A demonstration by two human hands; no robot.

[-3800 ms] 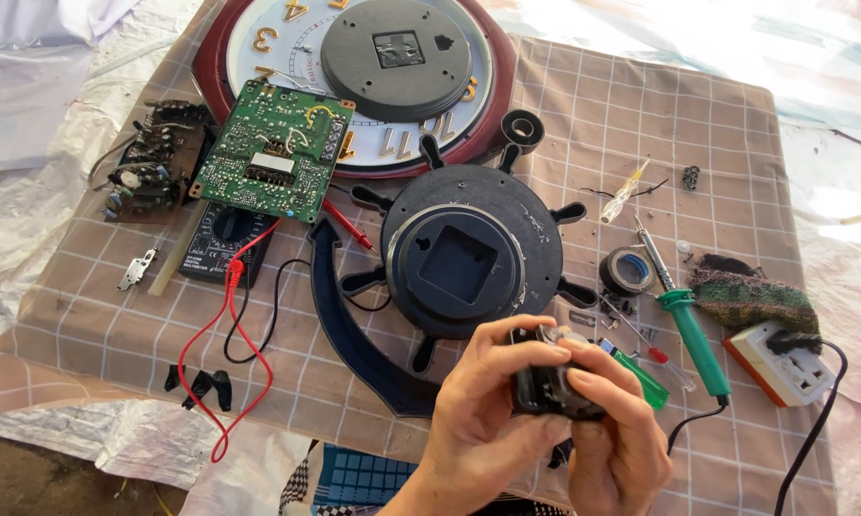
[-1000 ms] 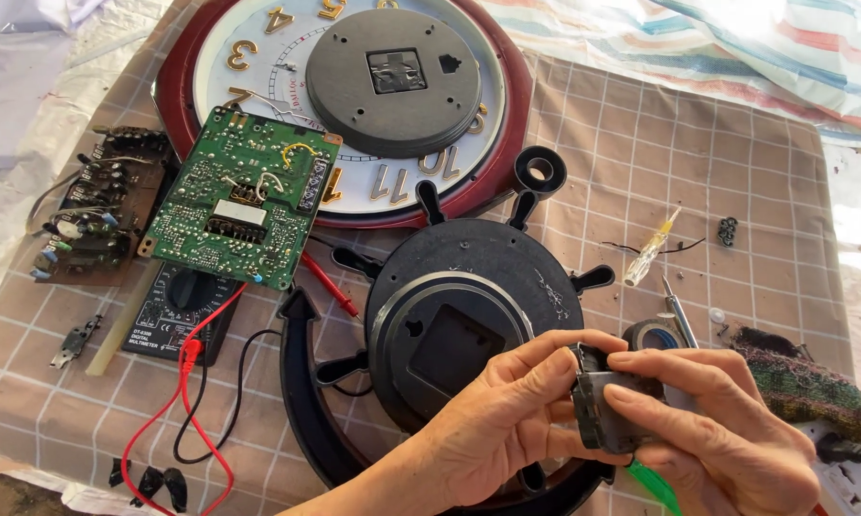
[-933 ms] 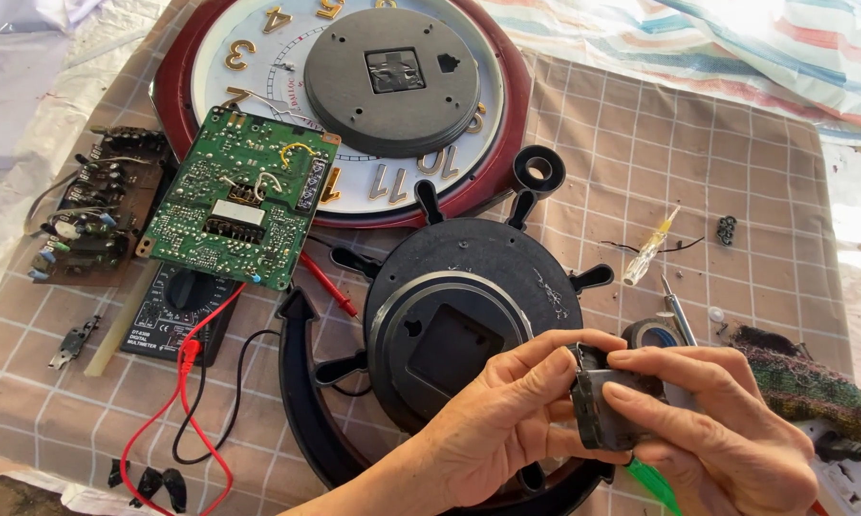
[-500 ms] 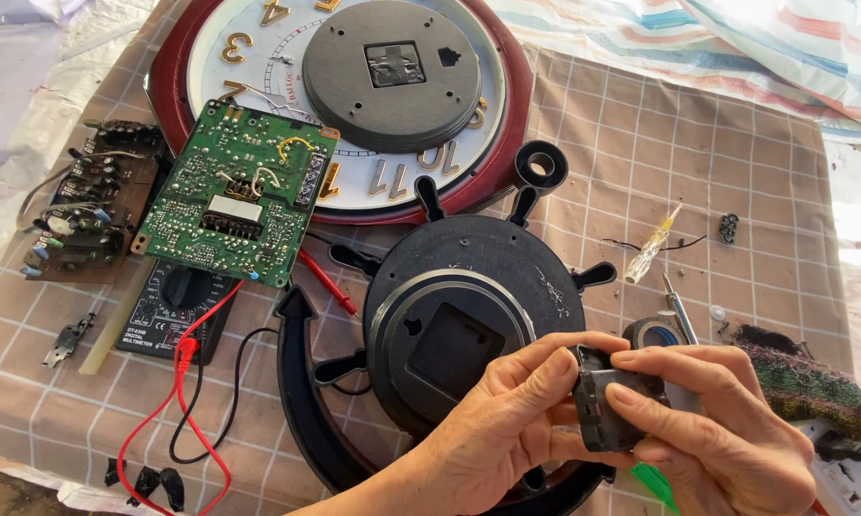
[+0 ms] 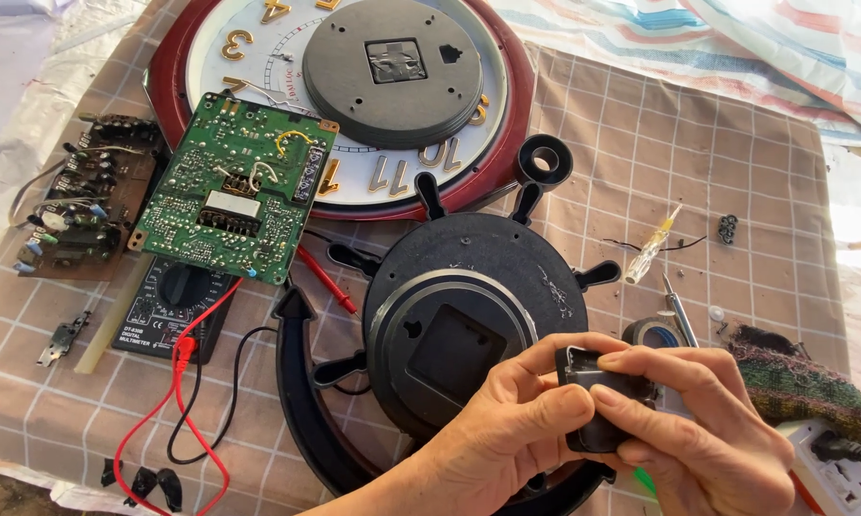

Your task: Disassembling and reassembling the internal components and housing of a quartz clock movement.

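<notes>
From my feed the scene is bright, lit by even daylight. I see only soft, short shadows under the green circuit board (image 5: 235, 186) and around the black round housing (image 5: 473, 306) on the checked surface (image 5: 736, 172). The right edge blows out to white glare near the striped cloth (image 5: 784, 57). The white clock face (image 5: 258, 57) looks slightly washed. Focus holds sharp across the middle; the hands at the bottom are crisp, without motion blur.
</notes>
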